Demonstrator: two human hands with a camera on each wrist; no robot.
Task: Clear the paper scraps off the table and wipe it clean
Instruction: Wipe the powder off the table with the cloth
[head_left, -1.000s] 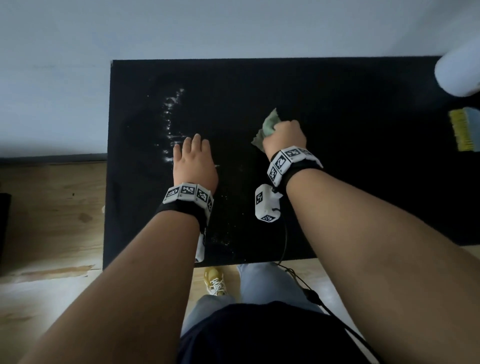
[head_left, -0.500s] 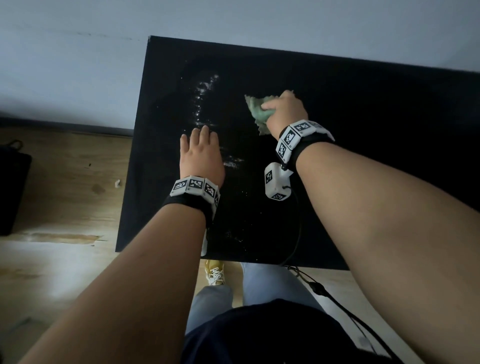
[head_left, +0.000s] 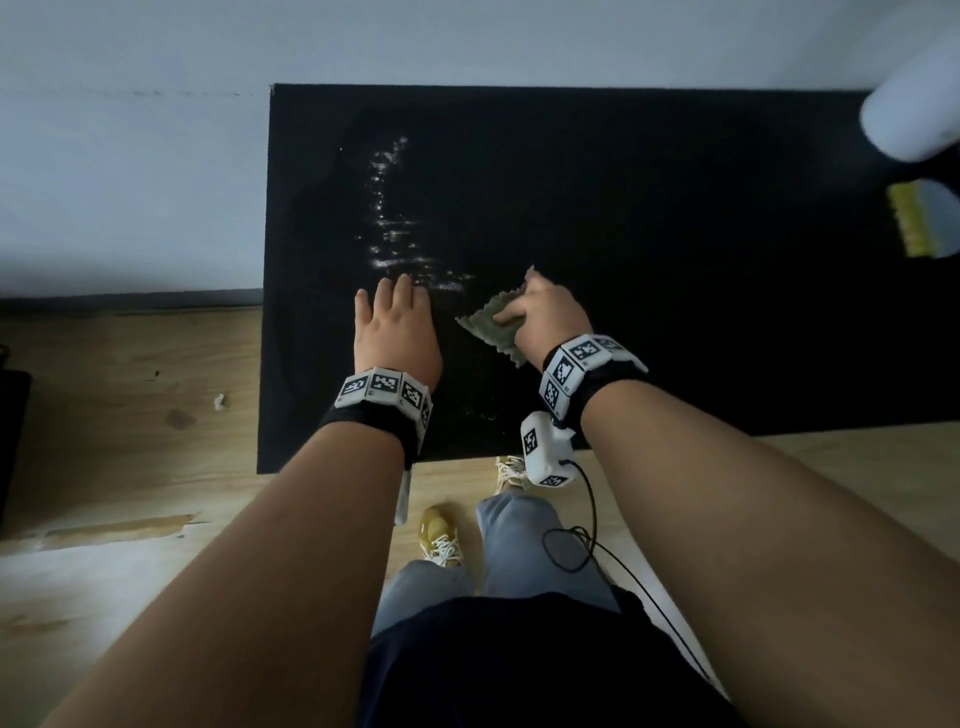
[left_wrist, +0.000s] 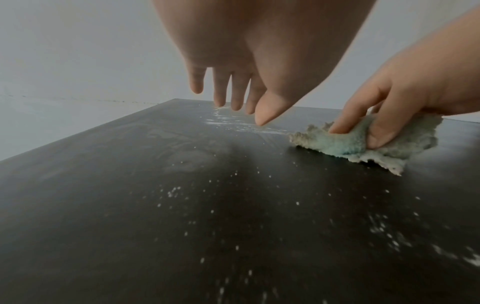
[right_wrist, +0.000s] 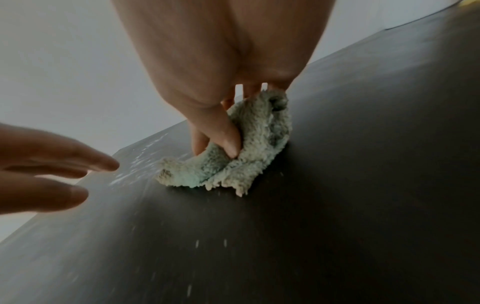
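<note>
A black table (head_left: 675, 260) carries a pale streak of white specks (head_left: 389, 228) on its left part. More specks (left_wrist: 233, 216) dot the near surface. My right hand (head_left: 540, 317) pinches a crumpled pale green cloth (head_left: 491, 327) (right_wrist: 233, 156) (left_wrist: 363, 142) between thumb and fingers and holds it against the tabletop. My left hand (head_left: 395, 322) (left_wrist: 233, 98) hovers beside it with straight fingers pointing down at the streak, holding nothing.
A yellow and blue brush (head_left: 919, 218) lies at the table's right end under a white rounded object (head_left: 914, 114). A small white scrap (head_left: 219, 401) sits on the wooden floor left of the table. The table's near edge runs just behind my wrists.
My right hand has drawn the cloth back toward me and nearer the left hand. The left hand stays by the streak.
</note>
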